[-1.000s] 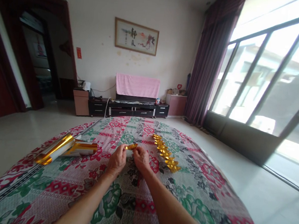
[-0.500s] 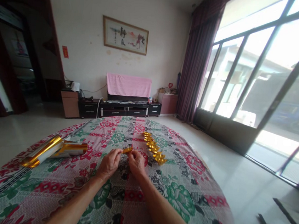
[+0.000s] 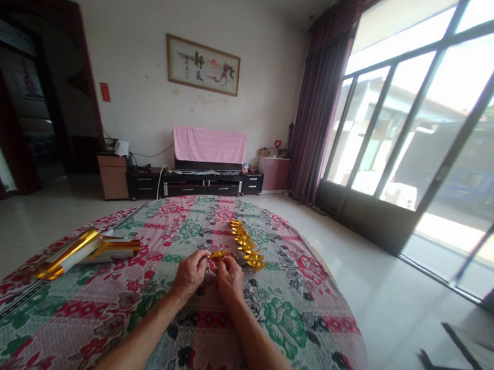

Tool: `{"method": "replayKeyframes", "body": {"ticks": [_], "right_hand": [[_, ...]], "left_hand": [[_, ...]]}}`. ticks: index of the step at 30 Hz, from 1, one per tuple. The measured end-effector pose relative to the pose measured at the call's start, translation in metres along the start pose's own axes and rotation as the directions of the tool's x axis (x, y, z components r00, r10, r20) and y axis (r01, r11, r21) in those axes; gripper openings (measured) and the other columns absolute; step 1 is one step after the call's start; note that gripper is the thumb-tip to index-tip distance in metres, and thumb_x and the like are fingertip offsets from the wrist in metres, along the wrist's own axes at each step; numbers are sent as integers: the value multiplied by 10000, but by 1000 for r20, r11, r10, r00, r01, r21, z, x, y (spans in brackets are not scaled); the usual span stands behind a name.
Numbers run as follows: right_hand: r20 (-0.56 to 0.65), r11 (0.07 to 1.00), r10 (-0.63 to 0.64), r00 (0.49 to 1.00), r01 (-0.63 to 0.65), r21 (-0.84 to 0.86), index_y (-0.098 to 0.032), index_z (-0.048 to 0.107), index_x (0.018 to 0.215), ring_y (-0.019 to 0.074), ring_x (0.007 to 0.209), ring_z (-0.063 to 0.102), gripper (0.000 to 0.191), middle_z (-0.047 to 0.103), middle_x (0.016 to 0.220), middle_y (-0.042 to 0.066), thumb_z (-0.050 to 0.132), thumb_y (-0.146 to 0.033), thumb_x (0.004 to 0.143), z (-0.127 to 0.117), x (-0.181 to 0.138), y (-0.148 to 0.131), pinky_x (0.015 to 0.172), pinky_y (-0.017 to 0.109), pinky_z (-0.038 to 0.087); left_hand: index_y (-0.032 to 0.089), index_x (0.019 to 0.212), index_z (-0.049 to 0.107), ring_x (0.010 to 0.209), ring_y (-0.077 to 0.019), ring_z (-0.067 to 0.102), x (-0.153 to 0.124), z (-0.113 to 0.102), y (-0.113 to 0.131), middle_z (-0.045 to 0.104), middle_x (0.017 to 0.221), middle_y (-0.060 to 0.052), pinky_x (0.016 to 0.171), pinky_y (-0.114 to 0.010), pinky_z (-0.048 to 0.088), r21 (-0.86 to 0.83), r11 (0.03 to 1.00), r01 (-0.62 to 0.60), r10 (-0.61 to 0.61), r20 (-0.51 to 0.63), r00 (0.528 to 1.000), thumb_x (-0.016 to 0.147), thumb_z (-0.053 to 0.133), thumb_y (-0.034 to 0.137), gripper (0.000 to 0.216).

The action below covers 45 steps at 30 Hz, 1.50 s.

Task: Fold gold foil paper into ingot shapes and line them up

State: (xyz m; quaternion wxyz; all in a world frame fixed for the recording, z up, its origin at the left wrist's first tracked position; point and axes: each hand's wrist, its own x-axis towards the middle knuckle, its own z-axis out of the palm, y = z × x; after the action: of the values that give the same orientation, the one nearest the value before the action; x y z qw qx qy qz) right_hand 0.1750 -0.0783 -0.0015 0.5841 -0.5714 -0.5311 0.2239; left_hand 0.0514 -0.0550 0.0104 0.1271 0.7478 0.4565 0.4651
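Still pinched between both hands, the small folded gold foil piece (image 3: 217, 255) sits just above the floral quilt (image 3: 297, 331), near the middle of the round table. The left hand (image 3: 188, 276) grips its left end with thumb and fingertips closed on it; the right hand (image 3: 230, 278) grips the right end the same way, and the two hands nearly touch.

At about 1 o'clock from the hands, a row of folded gold foil pieces (image 3: 245, 245) runs away across the quilt. Its nearest piece lies just beside the right hand, a narrower gap than half a second ago, when the row stood clearly apart from the fingers. The held piece looks much as it did a second ago, flat and pointed at both ends.

At 9 o'clock, well apart, the roll of gold foil sheets (image 3: 85, 247) lies where it lay before. Beyond the table at 12 o'clock stand a low dark cabinet (image 3: 203, 181) with a pink cloth (image 3: 209, 144) above it, and a framed picture (image 3: 202, 65) on the wall.
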Motion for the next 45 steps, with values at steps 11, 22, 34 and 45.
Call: {"method": "replayKeyframes", "body": {"ticks": [11,22,34,45], "right_hand": [[-85,986,79,993,-66,153,-200,674,897,157,644,603,280,667,727,10,488,-285,705,5,6,11,592,232,468],[-81,988,57,995,-45,150,-174,662,829,124,540,552,250,640,649,-2,454,-270,729,6,16,8,521,208,438],[-301,967,-152,942,204,151,-164,596,897,120,690,549,263,614,784,18,368,-277,831,-26,22,-18,668,223,429],[-595,970,205,777,-79,232,-157,578,933,190,860,568,335,623,905,74,358,-350,768,-91,31,30,771,304,417]], "left_hand": [[185,888,599,649,-136,655,19,9,-8,690,775,-25,599,-201,500,-10,1000,-2,2,-20,1000,800,400,244,225],[175,869,599,651,-132,652,38,23,-28,689,780,-27,599,-202,493,58,998,-4,4,0,1000,786,386,209,232],[187,848,608,702,-148,644,24,24,7,683,732,-11,635,-221,487,38,999,-34,33,18,999,765,426,213,202],[175,816,605,745,-146,605,4,62,51,651,781,-40,708,-244,461,-40,955,-295,297,198,934,754,420,91,213]]}}
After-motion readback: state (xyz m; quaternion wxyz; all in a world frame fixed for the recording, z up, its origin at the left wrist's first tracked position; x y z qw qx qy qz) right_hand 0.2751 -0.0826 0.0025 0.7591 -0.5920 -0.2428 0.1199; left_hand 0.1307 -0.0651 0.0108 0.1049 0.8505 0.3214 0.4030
